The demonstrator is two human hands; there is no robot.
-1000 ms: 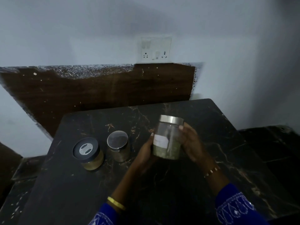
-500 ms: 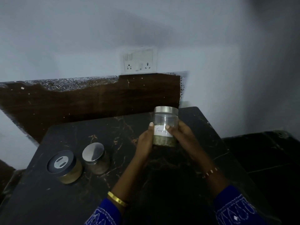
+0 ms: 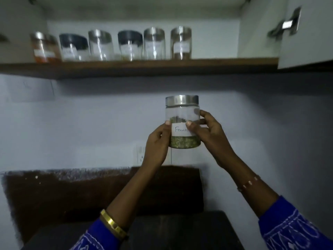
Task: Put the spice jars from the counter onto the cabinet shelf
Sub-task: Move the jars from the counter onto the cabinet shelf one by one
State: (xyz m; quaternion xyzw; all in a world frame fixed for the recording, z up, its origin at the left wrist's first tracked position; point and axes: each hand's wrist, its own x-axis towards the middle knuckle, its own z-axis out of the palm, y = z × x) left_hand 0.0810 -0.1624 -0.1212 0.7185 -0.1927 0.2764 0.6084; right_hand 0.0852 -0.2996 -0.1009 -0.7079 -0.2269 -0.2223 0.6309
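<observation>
Both hands, left hand (image 3: 158,143) and right hand (image 3: 207,134), grip the fennel jar (image 3: 182,121) upright, well below the cabinet shelf (image 3: 144,66). Risk: clipping the shelf edge or knocking the shelved jars (image 3: 155,44) while lifting.

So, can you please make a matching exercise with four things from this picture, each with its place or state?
Things:
1. fennel jar
2. orange spice jar
3. gold bangle
4. cabinet door

Places or states:
A. far left on the shelf
B. open, at the upper right
C. held in both hands, below the shelf
D. on the left wrist

Pairs: 1-C, 2-A, 3-D, 4-B
</observation>
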